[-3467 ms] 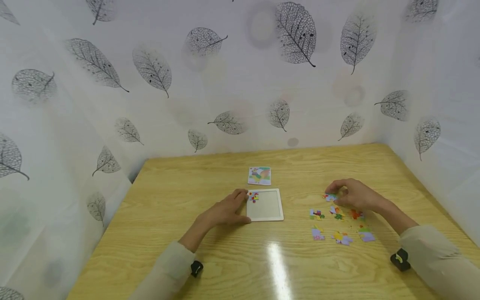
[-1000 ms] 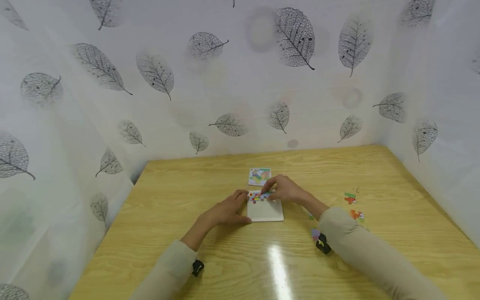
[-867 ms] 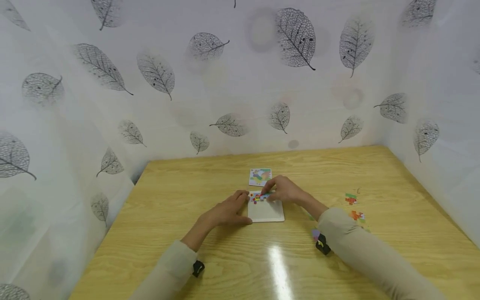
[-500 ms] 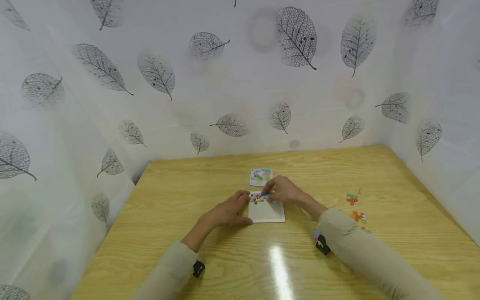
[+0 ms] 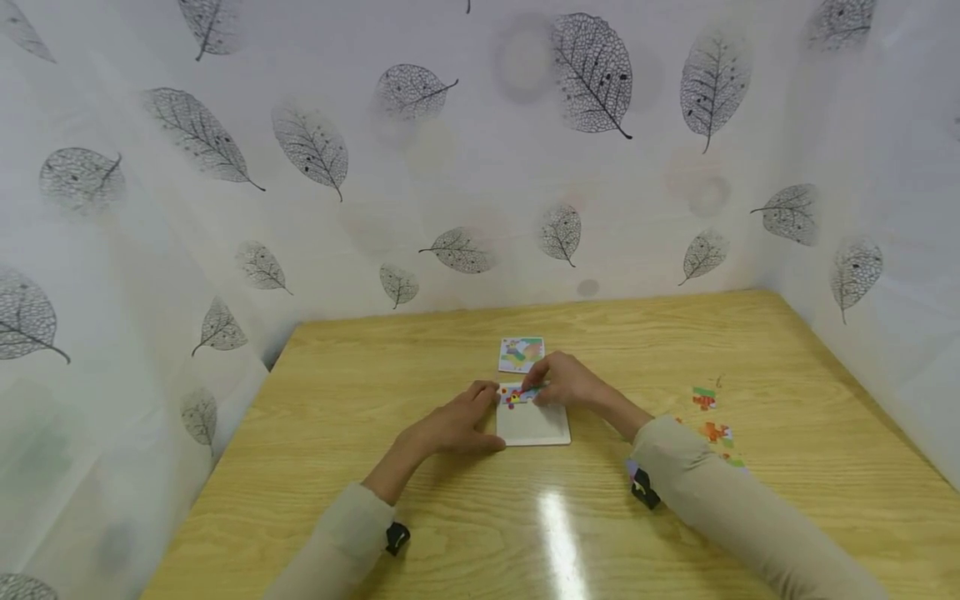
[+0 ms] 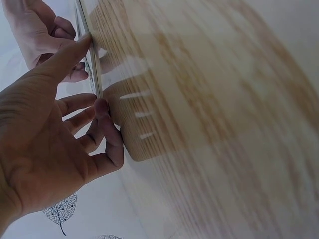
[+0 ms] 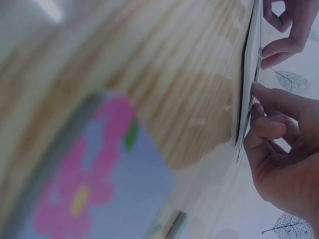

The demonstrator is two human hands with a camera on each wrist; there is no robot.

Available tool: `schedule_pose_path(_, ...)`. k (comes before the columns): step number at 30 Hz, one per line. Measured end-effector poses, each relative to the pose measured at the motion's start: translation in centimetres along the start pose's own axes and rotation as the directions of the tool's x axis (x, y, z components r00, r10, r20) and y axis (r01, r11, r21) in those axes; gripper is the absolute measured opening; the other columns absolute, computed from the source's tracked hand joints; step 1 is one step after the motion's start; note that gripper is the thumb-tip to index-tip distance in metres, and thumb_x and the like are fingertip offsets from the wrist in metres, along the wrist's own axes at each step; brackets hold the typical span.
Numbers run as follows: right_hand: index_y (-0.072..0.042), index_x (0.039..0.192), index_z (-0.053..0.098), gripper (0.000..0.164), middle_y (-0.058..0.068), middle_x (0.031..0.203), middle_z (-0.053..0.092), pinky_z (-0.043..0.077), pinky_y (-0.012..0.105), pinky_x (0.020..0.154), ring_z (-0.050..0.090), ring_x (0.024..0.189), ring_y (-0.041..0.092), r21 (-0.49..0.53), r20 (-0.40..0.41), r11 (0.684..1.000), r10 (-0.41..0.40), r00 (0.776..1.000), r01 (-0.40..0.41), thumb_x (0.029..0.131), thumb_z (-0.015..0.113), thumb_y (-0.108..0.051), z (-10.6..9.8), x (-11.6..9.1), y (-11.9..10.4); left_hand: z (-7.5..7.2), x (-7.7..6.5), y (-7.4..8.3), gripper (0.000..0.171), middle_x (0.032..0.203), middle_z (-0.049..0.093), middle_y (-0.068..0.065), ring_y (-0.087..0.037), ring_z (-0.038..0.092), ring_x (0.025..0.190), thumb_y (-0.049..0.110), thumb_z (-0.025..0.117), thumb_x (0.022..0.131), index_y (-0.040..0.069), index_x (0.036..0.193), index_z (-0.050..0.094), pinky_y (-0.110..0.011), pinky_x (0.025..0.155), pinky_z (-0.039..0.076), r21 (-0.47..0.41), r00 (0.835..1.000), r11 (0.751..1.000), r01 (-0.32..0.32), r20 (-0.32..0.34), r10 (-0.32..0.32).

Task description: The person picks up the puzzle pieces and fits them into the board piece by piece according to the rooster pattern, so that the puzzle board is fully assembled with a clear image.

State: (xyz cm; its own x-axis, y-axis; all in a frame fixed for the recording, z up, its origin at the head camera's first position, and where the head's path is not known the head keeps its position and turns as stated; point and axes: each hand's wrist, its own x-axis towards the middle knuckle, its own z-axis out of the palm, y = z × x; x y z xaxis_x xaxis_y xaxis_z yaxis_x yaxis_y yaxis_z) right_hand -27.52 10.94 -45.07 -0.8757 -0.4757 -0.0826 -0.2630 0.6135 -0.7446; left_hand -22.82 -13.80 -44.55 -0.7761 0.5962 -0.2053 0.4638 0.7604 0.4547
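Flat on the table lies a white square puzzle tray (image 5: 532,428). My left hand (image 5: 453,423) holds it along the left side, thumb at the front corner and fingers farther back; the left wrist view shows these fingertips on the tray's edge. In the tray's back left corner sits a colourful puzzle piece (image 5: 513,398). Beside it, along the back edge, my right hand (image 5: 572,383) pinches a pale blue puzzle piece (image 5: 528,395) between thumb and fingers, partly hidden by them. In the right wrist view the right fingertips (image 7: 256,89) meet the tray's surface.
A picture card (image 5: 519,355) lies just behind the tray. To the right are loose pieces, among them a red and green one (image 5: 703,399) and an orange one (image 5: 716,432). Several others hide under the right sleeve. A pink-flowered piece (image 7: 82,194) looms large in the right wrist view.
Since the oldest frame my right hand has carried a piece from the loose group leftward to the tray's back edge. Over the last second it stays there with hardly any motion; the left hand keeps its place.
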Motion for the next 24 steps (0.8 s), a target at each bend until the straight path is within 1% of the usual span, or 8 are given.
schedule_pose_path(6, -0.009, 0.101, 0.081, 0.022, 0.004, 0.108, 0.076, 0.052, 0.050, 0.100, 0.065, 0.117, 0.032, 0.017, 0.009, 1.000, -0.013, 1.000, 0.013, 0.082, 0.082, 0.002, -0.2, -0.3, 0.5, 0.1, 0.0, -0.1, 0.075, 0.163, 0.033, -0.015, -0.037, 0.040, 0.147, 0.038, 0.075, 0.097, 0.004, 0.154, 0.040, -0.053, 0.111, 0.045, -0.005, 1.000, 1.000, -0.022, -0.002, 0.022)
schedule_pose_path(10, -0.008, 0.107, 0.080, 0.019, 0.006, 0.113, 0.076, 0.051, 0.051, 0.102, 0.064, 0.121, 0.032, 0.050, 0.037, 0.998, -0.044, 0.998, 0.042, 0.088, 0.080, -0.004, -0.8, -0.9, 0.8, 0.1, -0.1, -0.1, 0.078, 0.163, 0.032, -0.015, -0.037, 0.041, 0.146, 0.038, 0.074, 0.097, 0.003, 0.155, 0.037, -0.053, 0.112, 0.044, -0.007, 1.000, 1.000, -0.018, 0.004, 0.018)
schedule_pose_path(12, -0.007, 0.113, 0.078, 0.020, 0.007, 0.118, 0.074, 0.057, 0.042, 0.085, 0.069, 0.093, 0.023, 0.109, 0.069, 0.994, -0.038, 0.997, 0.030, 0.094, 0.077, -0.008, -1.3, -1.4, 1.0, 0.0, -0.1, -0.1, 0.079, 0.163, 0.032, -0.016, -0.037, 0.040, 0.147, 0.039, 0.074, 0.097, 0.003, 0.156, 0.036, -0.053, 0.112, 0.043, -0.008, 1.000, 1.000, -0.016, 0.003, 0.016)
schedule_pose_path(13, -0.007, 0.117, 0.076, 0.021, 0.008, 0.120, 0.073, 0.056, 0.036, 0.074, 0.066, 0.078, 0.018, 0.143, 0.085, 0.990, -0.029, 0.996, 0.017, 0.096, 0.074, -0.010, -1.6, -1.6, 1.2, 0.0, -0.1, 0.0, 0.080, 0.163, 0.033, -0.016, -0.037, 0.040, 0.147, 0.039, 0.075, 0.096, 0.004, 0.157, 0.036, -0.053, 0.112, 0.043, -0.007, 1.000, 1.000, -0.014, 0.002, 0.014)
schedule_pose_path(14, -0.007, 0.120, 0.074, 0.022, 0.009, 0.121, 0.072, 0.053, 0.032, 0.064, 0.058, 0.064, 0.013, 0.175, 0.099, 0.985, -0.019, 0.995, 0.002, 0.099, 0.072, -0.012, -2.0, -1.8, 1.5, 0.1, -0.1, 0.0, 0.080, 0.163, 0.032, -0.015, -0.037, 0.040, 0.147, 0.039, 0.075, 0.096, 0.004, 0.157, 0.036, -0.053, 0.112, 0.043, -0.006, 1.000, 1.000, -0.010, 0.002, 0.010)
schedule_pose_path(16, -0.006, 0.127, 0.071, 0.027, 0.012, 0.126, 0.069, 0.040, 0.026, 0.051, 0.037, 0.049, 0.008, 0.245, 0.118, 0.969, 0.004, 0.993, -0.033, 0.102, 0.068, -0.014, -2.6, -2.3, 2.0, 0.1, -0.1, 0.0, 0.080, 0.163, 0.032, -0.015, -0.036, 0.040, 0.147, 0.040, 0.075, 0.096, 0.005, 0.157, 0.036, -0.053, 0.112, 0.043, -0.003, 1.000, 1.000, -0.004, 0.002, 0.004)
schedule_pose_path(17, -0.005, 0.130, 0.069, 0.029, 0.014, 0.128, 0.067, 0.033, 0.026, 0.047, 0.028, 0.045, 0.009, 0.279, 0.126, 0.959, 0.016, 0.992, -0.051, 0.103, 0.067, -0.015, -2.9, -2.6, 2.3, 0.1, -0.1, 0.0, 0.080, 0.163, 0.032, -0.014, -0.036, 0.039, 0.148, 0.040, 0.075, 0.096, 0.006, 0.157, 0.036, -0.053, 0.112, 0.043, -0.001, 1.000, 1.000, -0.001, 0.003, 0.001)
schedule_pose_path(24, -0.002, 0.139, 0.061, 0.038, 0.023, 0.133, 0.058, 0.030, 0.030, 0.049, 0.028, 0.048, 0.009, 0.308, 0.116, 0.950, 0.021, 0.993, -0.056, 0.104, 0.065, -0.017, -5.2, -4.2, 3.9, 0.1, 0.0, 0.0, 0.080, 0.163, 0.032, -0.014, -0.035, 0.039, 0.148, 0.039, 0.075, 0.096, 0.006, 0.158, 0.036, -0.053, 0.112, 0.043, 0.007, 1.000, 1.000, 0.014, 0.007, -0.014)
